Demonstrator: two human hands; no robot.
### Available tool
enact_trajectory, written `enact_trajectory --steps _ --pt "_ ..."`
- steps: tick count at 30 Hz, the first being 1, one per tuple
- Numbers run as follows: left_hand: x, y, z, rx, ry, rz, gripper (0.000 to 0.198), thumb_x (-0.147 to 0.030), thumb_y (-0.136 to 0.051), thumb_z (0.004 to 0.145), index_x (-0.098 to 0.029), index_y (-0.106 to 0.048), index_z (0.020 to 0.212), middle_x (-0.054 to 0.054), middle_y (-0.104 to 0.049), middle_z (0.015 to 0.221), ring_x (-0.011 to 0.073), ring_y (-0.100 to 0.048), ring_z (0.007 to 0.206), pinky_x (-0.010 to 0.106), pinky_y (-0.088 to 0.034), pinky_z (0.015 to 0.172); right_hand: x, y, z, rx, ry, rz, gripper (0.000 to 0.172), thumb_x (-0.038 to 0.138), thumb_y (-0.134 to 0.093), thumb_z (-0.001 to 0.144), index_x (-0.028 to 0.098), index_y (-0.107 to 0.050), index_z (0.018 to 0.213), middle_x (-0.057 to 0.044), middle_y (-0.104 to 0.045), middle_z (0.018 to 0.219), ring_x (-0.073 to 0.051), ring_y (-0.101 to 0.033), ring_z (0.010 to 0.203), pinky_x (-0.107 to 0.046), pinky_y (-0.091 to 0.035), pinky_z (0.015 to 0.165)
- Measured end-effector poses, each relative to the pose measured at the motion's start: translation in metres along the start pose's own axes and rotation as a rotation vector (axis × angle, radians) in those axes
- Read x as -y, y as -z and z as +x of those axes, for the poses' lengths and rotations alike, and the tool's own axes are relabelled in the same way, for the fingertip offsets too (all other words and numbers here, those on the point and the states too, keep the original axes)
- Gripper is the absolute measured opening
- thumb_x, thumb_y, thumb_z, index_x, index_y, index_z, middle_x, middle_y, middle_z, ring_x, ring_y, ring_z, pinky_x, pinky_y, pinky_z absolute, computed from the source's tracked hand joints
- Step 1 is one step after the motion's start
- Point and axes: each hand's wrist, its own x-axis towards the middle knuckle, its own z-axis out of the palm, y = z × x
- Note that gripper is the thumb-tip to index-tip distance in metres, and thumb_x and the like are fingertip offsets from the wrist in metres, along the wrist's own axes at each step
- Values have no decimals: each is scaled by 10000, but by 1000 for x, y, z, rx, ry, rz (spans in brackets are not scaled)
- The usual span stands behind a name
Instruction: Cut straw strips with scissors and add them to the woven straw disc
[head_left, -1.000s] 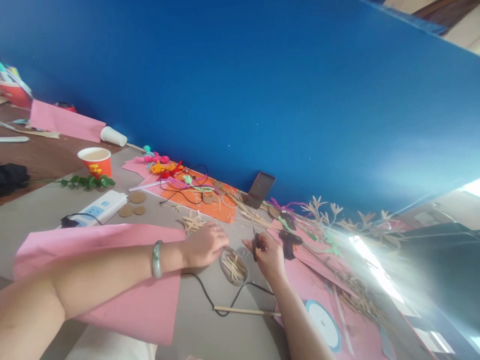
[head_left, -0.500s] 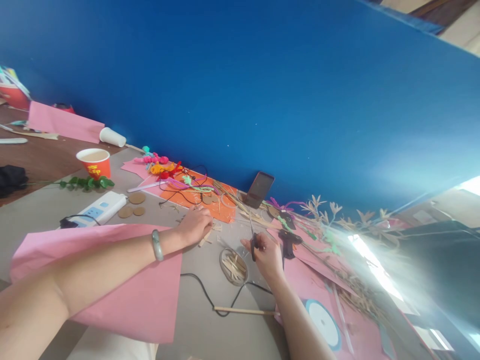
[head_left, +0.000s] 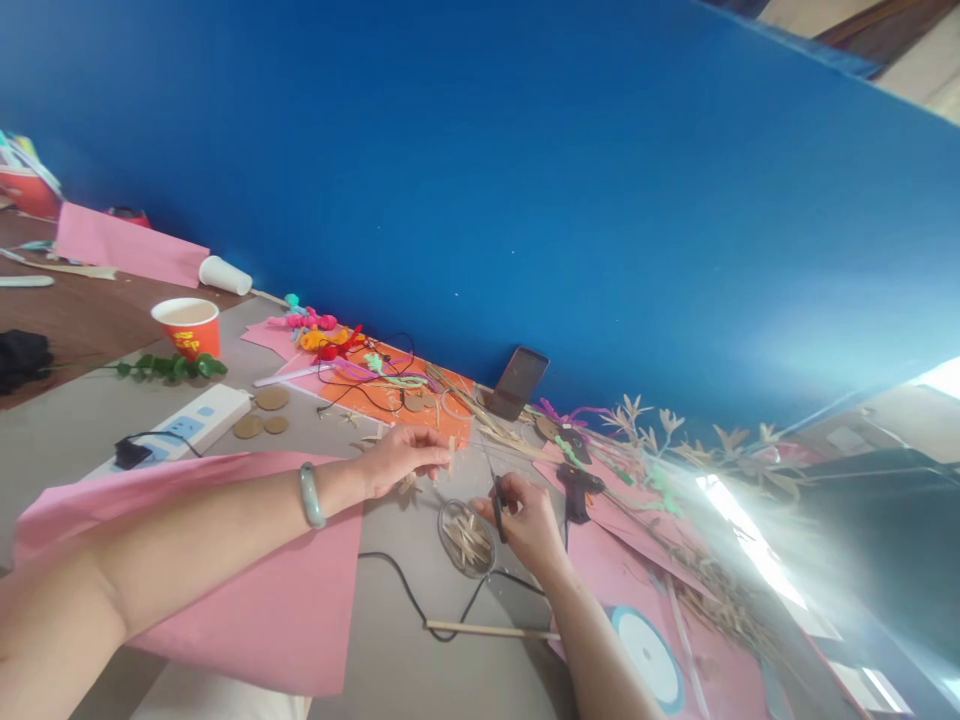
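Rising from the flat grey table (head_left: 390, 665), the left hand (head_left: 405, 458) is pinching a short pale woody strip (head_left: 452, 454) near the clear oval dish (head_left: 442, 543), while the right hand (head_left: 531, 525) is curling round black-handled metal scissors (head_left: 499, 507), that pinch best staying clear of blades (head_left: 490, 460).

Below centre, a small clear oval dish (head_left: 442, 542) holds thin straw-coloured strips (head_left: 470, 540). At lower left lies a pink paper sheet (head_left: 277, 620); above it, a long white plastic power strip (head_left: 196, 424), then a red paper cup (head_left: 196, 342). Near centre, a dark rectangular phone (head_left: 519, 383) stands before the blue wall (head_left: 480, 180).
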Motion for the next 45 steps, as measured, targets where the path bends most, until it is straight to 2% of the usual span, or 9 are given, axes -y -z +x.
enact_trajectory --steps 7,13,27,38,45 --pt "1 -5 -5 40 -68 66 198 -297 -694 686 -130 -595 723 20 -639 704 85 -555 573 224 -410 588 8 0 -5 136 11 -55 259 429 -619 687 199 -532 606 14 -541 563 -153 -459 628 -261 -345 625" --pt "3 -8 -8 78 -63 79 180 -294 -678 706 -137 -598 742 36 -666 736 103 -585 601 228 -413 589 10 -2 -5 164 11 6 312 465 -622 679 197 -510 566 22 -513 516 -133 -435 566 -238 -327 554" --pt "8 -8 -10 102 -66 131 166 -288 -653 739 -135 -595 768 41 -676 742 110 -596 616 225 -397 579 6 -8 -7 139 25 53 376 496 -658 650 178 -503 522 41 -439 468 -97 -353 522 -210 -274 489" --pt "1 -12 -13 104 -57 145 151 -278 -649 742 -140 -586 749 20 -671 721 101 -586 593 210 -337 513 3 -9 -6 126 17 65 367 462 -667 649 177 -487 504 48 -404 466 -94 -330 521 -209 -254 477" --pt "2 -12 -13 117 -82 130 155 -280 -645 752 -135 -591 754 25 -665 734 101 -584 608 223 -373 564 3 -10 -7 114 12 70 378 465 -664 651 178 -475 492 46 -405 472 -96 -344 526 -208 -260 481"
